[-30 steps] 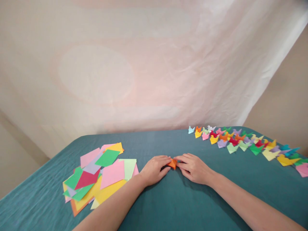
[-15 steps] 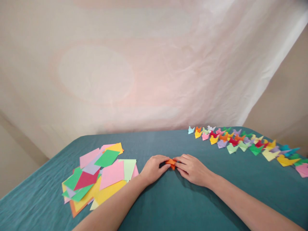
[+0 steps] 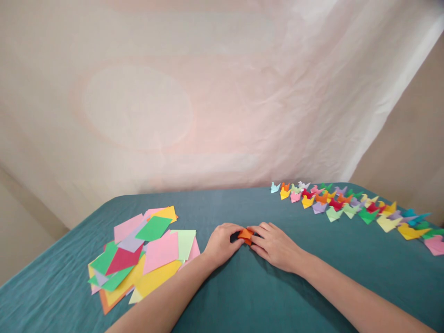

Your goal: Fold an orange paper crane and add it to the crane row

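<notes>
A small piece of folded orange paper (image 3: 245, 235) sits between my two hands near the middle of the table. My left hand (image 3: 224, 243) pinches its left side between thumb and fingers. On the other side, the fingers of my right hand (image 3: 274, 245) close on its right edge. My fingertips cover parts of the paper, so its full folded shape is hidden.
Loose coloured paper sheets (image 3: 161, 252) lie in an overlapping pile to the left, partly behind my left forearm. Rows of folded paper birds (image 3: 335, 213) in many colours stand along the right back of the green-covered table (image 3: 222, 300). A pale cloth (image 3: 222, 101) hangs behind.
The orange paper has tilted slightly and shows a wider face. My right hand's fingers have shifted a little to the left over it; my left hand has barely moved.
</notes>
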Demonstrator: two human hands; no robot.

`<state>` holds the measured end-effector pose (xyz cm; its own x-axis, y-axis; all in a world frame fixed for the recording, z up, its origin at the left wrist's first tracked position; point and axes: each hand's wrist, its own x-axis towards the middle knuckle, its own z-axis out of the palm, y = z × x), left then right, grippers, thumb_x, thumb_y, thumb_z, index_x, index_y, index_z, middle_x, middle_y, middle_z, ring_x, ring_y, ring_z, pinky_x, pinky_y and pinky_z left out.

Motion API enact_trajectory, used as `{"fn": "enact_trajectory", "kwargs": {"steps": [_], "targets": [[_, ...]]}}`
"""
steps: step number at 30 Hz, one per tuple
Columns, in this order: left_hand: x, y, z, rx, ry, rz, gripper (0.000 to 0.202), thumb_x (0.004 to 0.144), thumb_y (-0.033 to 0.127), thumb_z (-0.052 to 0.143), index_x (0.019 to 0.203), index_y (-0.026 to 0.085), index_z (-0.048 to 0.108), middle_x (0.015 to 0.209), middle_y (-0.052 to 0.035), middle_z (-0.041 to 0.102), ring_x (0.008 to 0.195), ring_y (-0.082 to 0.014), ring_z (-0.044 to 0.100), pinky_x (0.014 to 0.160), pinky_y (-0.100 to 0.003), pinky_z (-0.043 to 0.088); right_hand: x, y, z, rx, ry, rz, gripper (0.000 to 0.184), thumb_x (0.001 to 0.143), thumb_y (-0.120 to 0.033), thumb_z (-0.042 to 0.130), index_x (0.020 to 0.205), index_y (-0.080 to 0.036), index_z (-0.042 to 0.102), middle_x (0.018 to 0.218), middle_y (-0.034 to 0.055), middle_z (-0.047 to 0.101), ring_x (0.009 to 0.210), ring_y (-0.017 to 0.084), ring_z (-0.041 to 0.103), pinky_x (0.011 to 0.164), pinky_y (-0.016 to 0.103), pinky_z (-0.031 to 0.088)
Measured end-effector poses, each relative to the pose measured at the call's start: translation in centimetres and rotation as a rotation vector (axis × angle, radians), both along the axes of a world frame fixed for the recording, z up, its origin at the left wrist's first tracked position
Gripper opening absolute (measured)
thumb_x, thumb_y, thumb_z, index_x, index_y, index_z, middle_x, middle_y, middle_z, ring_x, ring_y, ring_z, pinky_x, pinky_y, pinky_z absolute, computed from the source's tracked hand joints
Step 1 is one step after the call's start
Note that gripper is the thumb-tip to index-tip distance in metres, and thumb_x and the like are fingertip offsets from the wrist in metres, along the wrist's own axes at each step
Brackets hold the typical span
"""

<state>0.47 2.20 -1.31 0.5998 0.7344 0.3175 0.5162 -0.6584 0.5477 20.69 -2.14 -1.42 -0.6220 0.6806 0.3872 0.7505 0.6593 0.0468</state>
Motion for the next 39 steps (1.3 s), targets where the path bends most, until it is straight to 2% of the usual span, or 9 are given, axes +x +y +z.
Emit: {"fn": "enact_trajectory", "kwargs": {"steps": [7, 16, 20, 23, 28, 35, 39], "targets": [[0.3, 0.2, -0.3, 0.032, 0.010, 0.022, 0.025, 0.075, 0.020, 0.058, 0.100, 0.022, 0.063, 0.100, -0.0020, 0.065, 0.092, -0.0182, 0.058, 0.087, -0.030, 0.043, -0.9, -0.2, -0.1, -0.001, -0.037, -0.080, 0.025, 0.088, -0.035, 0.048, 0.103, -0.019, 0.059, 0.113, 0.0094, 0.058, 0.094, 0.024, 0.050, 0.078, 0.040, 0.041], [0.9, 0.4, -0.7, 0.061, 0.041, 0.088, 0.027, 0.073, 0.017, 0.056, 0.098, 0.023, 0.064, 0.095, -0.0015, 0.065, 0.090, -0.0186, 0.057, 0.085, -0.030, 0.044, -1.0, -0.2, -0.2, -0.005, 0.031, -0.081, 0.025, 0.088, -0.035, 0.049, 0.105, -0.019, 0.059, 0.108, 0.0099, 0.060, 0.094, 0.024, 0.050, 0.079, 0.041, 0.041], [0.9, 0.4, -0.6, 0.066, 0.048, 0.097, 0.026, 0.073, 0.017, 0.057, 0.097, 0.023, 0.064, 0.095, -0.0014, 0.065, 0.089, -0.0186, 0.057, 0.084, -0.030, 0.044, -0.4, -0.1, -0.3, -0.092, 0.193, -0.037, 0.018, 0.088, -0.025, 0.048, 0.096, -0.022, 0.064, 0.105, 0.0074, 0.062, 0.093, 0.021, 0.052, 0.080, 0.038, 0.043], [1.0, 0.4, -0.6, 0.065, 0.052, 0.112, 0.024, 0.073, 0.018, 0.058, 0.096, 0.023, 0.064, 0.094, -0.0016, 0.065, 0.089, -0.0191, 0.058, 0.083, -0.030, 0.044, 0.1, 0.3, -0.7, -0.188, 0.411, -0.027, 0.022, 0.085, -0.015, 0.044, 0.088, -0.022, 0.066, 0.100, 0.0056, 0.063, 0.089, 0.019, 0.056, 0.081, 0.036, 0.044], [1.1, 0.4, -0.4, 0.057, 0.054, 0.114, 0.018, 0.076, 0.023, 0.059, 0.093, 0.023, 0.065, 0.092, -0.0014, 0.065, 0.088, -0.0190, 0.058, 0.082, -0.030, 0.044, 0.5, 1.3, -1.6, -0.315, 0.713, -0.120, 0.018, 0.081, -0.016, 0.045, 0.086, -0.019, 0.062, 0.086, 0.0046, 0.065, 0.080, 0.018, 0.060, 0.076, 0.033, 0.047], [1.2, 0.4, -0.3, 0.055, 0.067, 0.129, 0.018, 0.076, 0.028, 0.060, 0.092, 0.023, 0.065, 0.092, -0.0017, 0.065, 0.089, -0.0193, 0.057, 0.080, -0.029, 0.043, 0.4, 1.7, -1.6, -0.454, 0.830, -0.193, 0.009, 0.080, -0.021, 0.048, 0.081, -0.019, 0.056, 0.073, 0.0006, 0.063, 0.066, 0.015, 0.059, 0.064, 0.027, 0.047], [1.1, 0.4, -0.4, 0.052, 0.061, 0.124, 0.018, 0.077, 0.028, 0.059, 0.093, 0.023, 0.065, 0.092, -0.0015, 0.065, 0.089, -0.0190, 0.057, 0.081, -0.028, 0.042, 0.3, 1.6, -1.5, -0.485, 0.883, -0.195, 0.010, 0.080, -0.022, 0.048, 0.086, -0.018, 0.055, 0.078, 0.0014, 0.063, 0.071, 0.015, 0.060, 0.068, 0.027, 0.047]]}}
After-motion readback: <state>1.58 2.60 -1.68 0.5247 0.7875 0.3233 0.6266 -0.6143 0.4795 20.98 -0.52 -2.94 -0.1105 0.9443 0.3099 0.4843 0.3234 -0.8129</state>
